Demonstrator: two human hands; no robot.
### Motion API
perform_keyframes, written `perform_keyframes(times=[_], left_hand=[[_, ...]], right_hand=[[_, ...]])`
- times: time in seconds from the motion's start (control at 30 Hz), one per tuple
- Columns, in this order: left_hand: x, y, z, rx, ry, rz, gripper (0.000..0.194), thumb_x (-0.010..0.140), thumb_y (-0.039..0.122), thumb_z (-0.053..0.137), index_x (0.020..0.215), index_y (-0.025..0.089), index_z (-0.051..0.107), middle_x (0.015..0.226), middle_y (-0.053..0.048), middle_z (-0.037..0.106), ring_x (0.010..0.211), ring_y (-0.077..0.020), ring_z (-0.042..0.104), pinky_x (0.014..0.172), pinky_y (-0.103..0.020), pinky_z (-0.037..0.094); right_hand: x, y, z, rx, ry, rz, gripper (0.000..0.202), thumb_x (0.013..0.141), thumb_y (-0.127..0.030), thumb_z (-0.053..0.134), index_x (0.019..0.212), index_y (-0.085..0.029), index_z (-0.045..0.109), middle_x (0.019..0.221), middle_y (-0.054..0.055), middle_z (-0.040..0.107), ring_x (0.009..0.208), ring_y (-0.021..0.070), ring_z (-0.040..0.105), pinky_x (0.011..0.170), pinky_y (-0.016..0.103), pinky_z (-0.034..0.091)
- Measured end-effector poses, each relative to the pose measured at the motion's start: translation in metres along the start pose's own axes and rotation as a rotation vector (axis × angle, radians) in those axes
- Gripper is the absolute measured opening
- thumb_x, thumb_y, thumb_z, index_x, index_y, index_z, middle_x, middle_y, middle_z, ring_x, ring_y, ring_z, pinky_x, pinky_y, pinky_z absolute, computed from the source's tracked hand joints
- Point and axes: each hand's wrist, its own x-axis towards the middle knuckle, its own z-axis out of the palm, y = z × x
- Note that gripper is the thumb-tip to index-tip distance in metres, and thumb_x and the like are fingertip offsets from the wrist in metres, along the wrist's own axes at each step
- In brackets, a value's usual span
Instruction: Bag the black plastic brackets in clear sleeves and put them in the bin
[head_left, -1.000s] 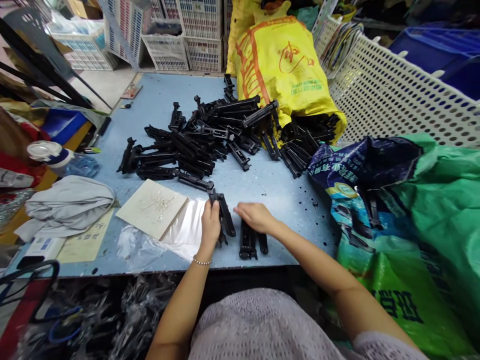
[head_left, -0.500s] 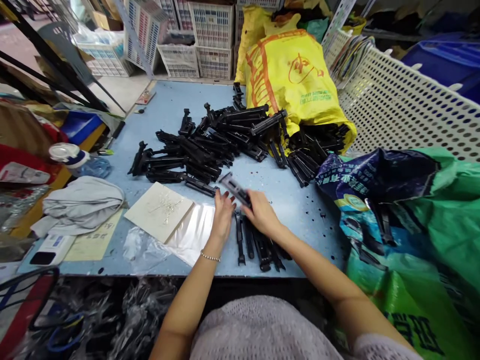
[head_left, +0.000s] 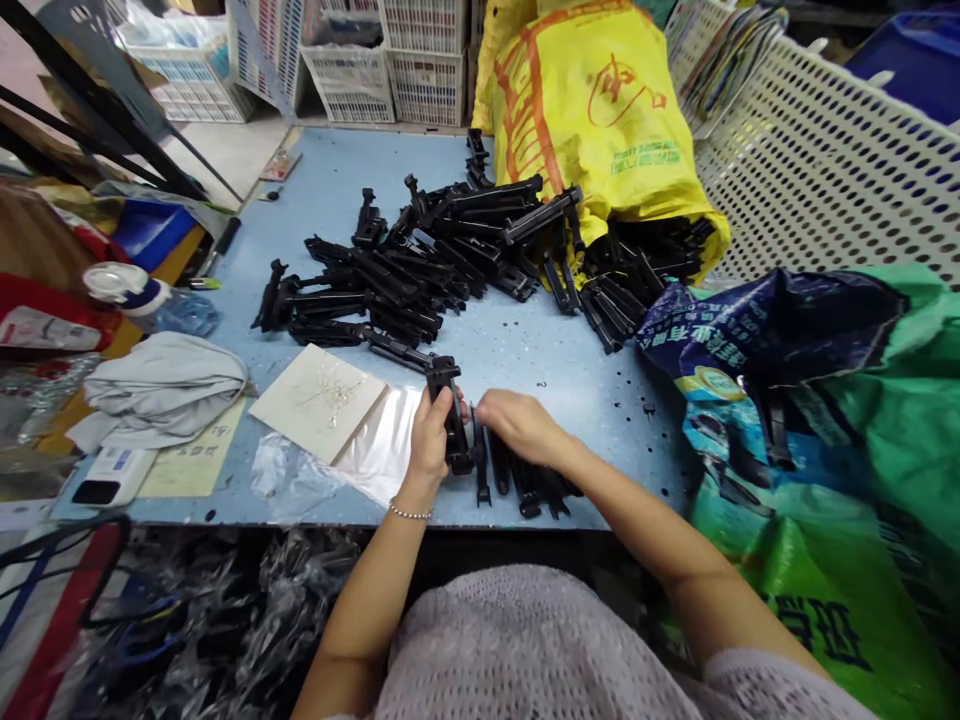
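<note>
- Step in hand: the black part (head_left: 456, 432) seems to be at the handling stage, steadied in the left hand (head_left: 430, 440) with the right hand (head_left: 525, 425) brought in close beside it.
- Next move, by my judgement: it calls for a firm left grip and fine fingertip control from the right, with the part's long face kept accessible.
- Left hand: thumb on the near face, fingers wrapped behind, clamped on the part; the forearm reaches straight forward over the table edge.
- Right hand: fingers curled inward, tips drawn together and pointing towards the part; I cannot tell whether they pinch something small. The forearm slants in from the right.
- Location of the part: above the near edge of the blue table (head_left: 592, 400), standing lengthwise, just left of several loose black parts (head_left: 501, 470) lying partly beneath the right hand in this view.
- Surroundings: beyond lies a black heap (head_left: 397, 280); to the left, a pale board (head_left: 319, 400) bears tiny pieces.
</note>
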Motion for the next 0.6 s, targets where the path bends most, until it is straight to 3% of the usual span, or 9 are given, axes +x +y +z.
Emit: perform_keyframes(times=[0.1, 0.2, 0.27, 0.33, 0.4, 0.5, 0.6], left_hand=[[0.001, 0.004, -0.006, -0.031, -0.013, 0.002, 0.036, 0.085, 0.052, 0.062, 0.097, 0.018, 0.059, 0.079, -0.001, 0.061, 0.063, -0.0096, 0.058, 0.058, -0.021, 0.048], [-0.001, 0.001, -0.02, 0.077, 0.043, 0.067, 0.037, 0.086, 0.052, 0.062, 0.103, 0.019, 0.061, 0.087, -0.003, 0.064, 0.07, -0.0109, 0.061, 0.063, -0.022, 0.05], [-0.005, -0.01, -0.032, 0.212, 0.084, 0.03, 0.044, 0.085, 0.055, 0.061, 0.108, 0.018, 0.062, 0.091, -0.006, 0.067, 0.078, -0.0153, 0.065, 0.072, -0.027, 0.053], [-0.013, -0.03, -0.039, 0.336, 0.093, -0.01, 0.048, 0.085, 0.056, 0.06, 0.113, 0.017, 0.063, 0.103, -0.01, 0.069, 0.097, -0.0225, 0.066, 0.088, -0.037, 0.053], [-0.022, -0.054, -0.038, 0.448, 0.11, 0.036, 0.05, 0.086, 0.053, 0.06, 0.122, 0.018, 0.06, 0.127, -0.014, 0.063, 0.123, -0.0286, 0.056, 0.107, -0.046, 0.042], [-0.032, -0.081, -0.028, 0.552, 0.122, 0.141, 0.06, 0.086, 0.049, 0.062, 0.138, 0.021, 0.048, 0.152, -0.014, 0.041, 0.145, -0.0297, 0.032, 0.12, -0.048, 0.023], [-0.029, -0.08, -0.028, 0.459, 0.072, 0.078, 0.068, 0.087, 0.052, 0.06, 0.145, 0.023, 0.039, 0.156, -0.015, 0.036, 0.145, -0.0298, 0.034, 0.119, -0.049, 0.027]], right_hand=[[-0.034, -0.007, 0.019, -0.03, -0.045, -0.005, 0.038, 0.101, -0.048, 0.035, 0.09, -0.019, 0.057, 0.091, 0.008, 0.064, 0.083, 0.0198, 0.057, 0.073, 0.03, 0.041], [-0.039, -0.002, 0.021, 0.102, -0.158, 0.134, 0.041, 0.104, -0.044, 0.029, 0.083, -0.02, 0.055, 0.077, 0.003, 0.063, 0.069, 0.0164, 0.058, 0.066, 0.027, 0.041], [-0.019, 0.005, 0.013, 0.078, -0.135, 0.174, 0.041, 0.104, -0.044, 0.03, 0.083, -0.021, 0.055, 0.076, 0.001, 0.064, 0.069, 0.0163, 0.059, 0.066, 0.027, 0.041], [0.017, 0.008, 0.007, -0.061, 0.0, 0.169, 0.035, 0.103, -0.042, 0.033, 0.09, -0.021, 0.058, 0.087, 0.004, 0.066, 0.08, 0.0188, 0.061, 0.071, 0.029, 0.042], [0.061, 0.006, 0.009, -0.208, 0.094, 0.139, 0.029, 0.102, -0.042, 0.039, 0.103, -0.02, 0.058, 0.103, 0.009, 0.066, 0.096, 0.0228, 0.061, 0.078, 0.032, 0.044], [0.119, 0.001, 0.019, -0.355, 0.039, 0.154, 0.033, 0.099, -0.042, 0.046, 0.116, -0.016, 0.056, 0.12, 0.015, 0.061, 0.111, 0.0278, 0.056, 0.084, 0.035, 0.046], [0.135, -0.002, 0.024, -0.391, -0.044, 0.183, 0.029, 0.101, -0.033, 0.042, 0.112, -0.012, 0.058, 0.118, 0.017, 0.061, 0.105, 0.0276, 0.058, 0.085, 0.037, 0.047]])
